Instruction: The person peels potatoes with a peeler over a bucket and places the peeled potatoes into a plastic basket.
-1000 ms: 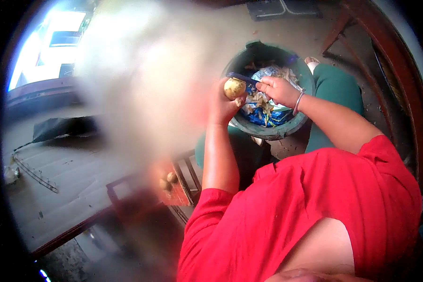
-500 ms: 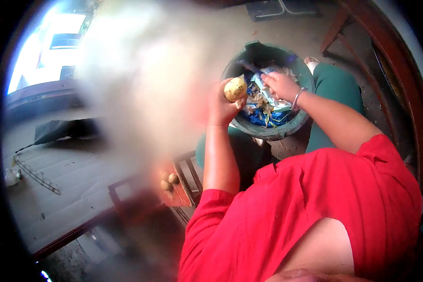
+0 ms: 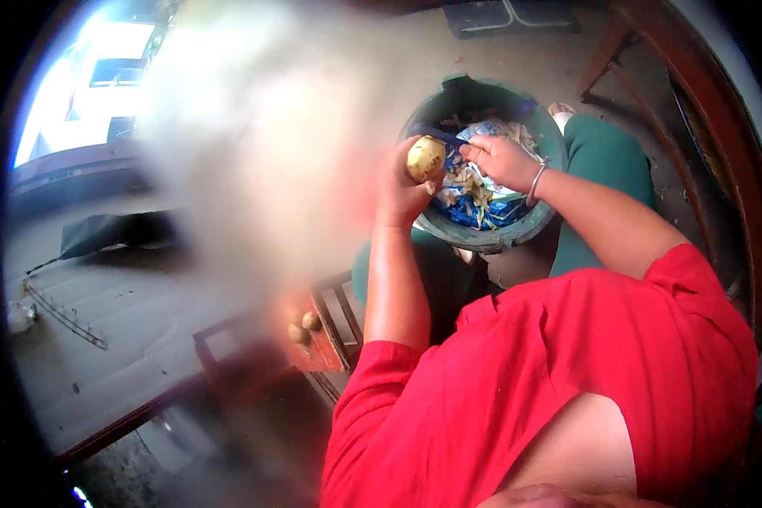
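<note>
A pale yellow potato (image 3: 425, 160) with dark specks, largely peeled, sits in my left hand (image 3: 396, 188), the fingers wrapped round it. My right hand (image 3: 501, 161) grips a dark blue peeler (image 3: 442, 135), whose head lies against the top of the potato. Both hands are over a green bucket (image 3: 516, 235). Inside the bucket are peelings (image 3: 466, 182) and crumpled blue and white wrappers (image 3: 485, 212). The cutting edge of the peeler is too small to make out.
Two brown potatoes (image 3: 305, 328) lie on a red wooden stool (image 3: 326, 356) at my left. A pale-topped table (image 3: 135, 330) stands further left with a dark cloth-like thing (image 3: 118, 235). A wooden frame (image 3: 720, 110) rises at the right. Haze blurs the upper left.
The peeler has moved left and down from over the bucket onto the top of the potato. My left hand and the potato have barely shifted.
</note>
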`<state>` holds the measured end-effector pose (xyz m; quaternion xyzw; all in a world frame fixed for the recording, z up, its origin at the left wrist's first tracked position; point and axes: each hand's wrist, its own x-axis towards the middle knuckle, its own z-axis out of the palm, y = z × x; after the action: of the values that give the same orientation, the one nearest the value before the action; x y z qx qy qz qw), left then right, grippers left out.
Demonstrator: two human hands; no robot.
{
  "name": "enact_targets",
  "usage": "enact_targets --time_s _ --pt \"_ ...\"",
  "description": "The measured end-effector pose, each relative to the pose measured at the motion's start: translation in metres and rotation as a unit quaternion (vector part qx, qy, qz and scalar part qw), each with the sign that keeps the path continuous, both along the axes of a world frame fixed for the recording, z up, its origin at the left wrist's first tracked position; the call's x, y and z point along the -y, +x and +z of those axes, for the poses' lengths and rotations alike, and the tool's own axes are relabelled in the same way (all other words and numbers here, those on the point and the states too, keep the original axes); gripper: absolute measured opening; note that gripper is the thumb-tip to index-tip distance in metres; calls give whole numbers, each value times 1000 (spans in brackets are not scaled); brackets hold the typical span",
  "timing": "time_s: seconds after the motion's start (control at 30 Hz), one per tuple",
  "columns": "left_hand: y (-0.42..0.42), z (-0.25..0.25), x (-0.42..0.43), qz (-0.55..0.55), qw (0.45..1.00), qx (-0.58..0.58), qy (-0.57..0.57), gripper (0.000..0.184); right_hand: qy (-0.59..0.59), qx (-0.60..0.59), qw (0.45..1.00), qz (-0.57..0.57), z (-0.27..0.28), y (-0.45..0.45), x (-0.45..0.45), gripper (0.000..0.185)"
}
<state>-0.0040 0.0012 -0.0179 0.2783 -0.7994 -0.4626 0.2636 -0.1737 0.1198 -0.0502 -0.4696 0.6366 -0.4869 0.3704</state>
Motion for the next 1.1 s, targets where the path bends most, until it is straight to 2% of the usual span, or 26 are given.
enact_targets --time_s 0.03,0.1,0.17,0.3,0.4,0.5,0.53,0.57,0.6,0.67,0.8,0.9,0.97,1.1 --pt "0 1 0 -6 1000 1 -9 61 0 1 1000 -1 2 -1 0 33" --pt "-2 2 2 -13 1000 3 -19 61 163 136 976 -44 3 -6 4 41" --pt "-2 4 1 -6 999 7 -43 60 202 226 951 -65 -12 -14 5 39" --pt "-3 6 -2 -4 999 6 -33 60 155 135 977 -49 11 -8 -1 39" --pt "-1 6 -4 20 999 -1 25 60 32 71 996 -51 13 2 -5 39" --pt "-1 7 -3 26 999 14 -20 60 -24 24 999 -16 19 8 -5 37" --pt "-1 10 -2 21 997 31 -69 59 -40 -10 999 -6 18 8 -5 35" --pt "0 12 -2 17 992 48 -118 58 -39 -10 999 -5 19 8 -6 35" --pt "-1 13 -3 17 992 48 -118 58 -38 -27 999 7 20 9 -7 31" --pt "-3 15 -5 29 997 22 -68 55 -6 -65 997 35 25 9 -9 28" --pt "-4 22 -8 40 998 38 -15 53 12 -74 997 36 26 11 -10 28" --pt "-3 15 -3 24 994 96 -45 54 -32 -46 998 -14 19 8 -7 34" --pt "-2 3 2 24 994 46 -93 54 104 37 992 -60 14 -2 -2 39" --pt "-3 10 0 24 991 66 -113 54 100 35 992 -65 23 -5 -1 42"
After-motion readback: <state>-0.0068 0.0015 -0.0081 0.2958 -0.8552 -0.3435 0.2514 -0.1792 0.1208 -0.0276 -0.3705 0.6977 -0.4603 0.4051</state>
